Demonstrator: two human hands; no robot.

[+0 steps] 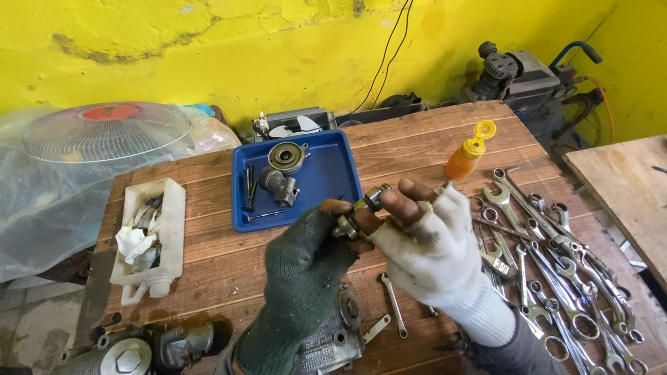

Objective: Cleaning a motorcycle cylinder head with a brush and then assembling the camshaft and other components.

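My left hand (306, 267), in a dark green glove, and my right hand (424, 239), in a white fingerless glove, meet above the wooden table (208, 257). Together they grip a small metal shaft part (361, 212) with a round brass-coloured end; fingertips of both hands pinch it. Just behind it lies a blue tray (333, 173) holding several metal parts, among them a round cap and a small housing. An engine casing (333, 340) sits under my left wrist, partly hidden.
Several wrenches (556, 271) are spread at the right. An orange squeeze bottle (464, 158) with an open yellow cap stands behind them. A white cut container (149, 236) of rags lies left, a fan guard (104, 132) under plastic behind, a compressor (521, 76) at the back right.
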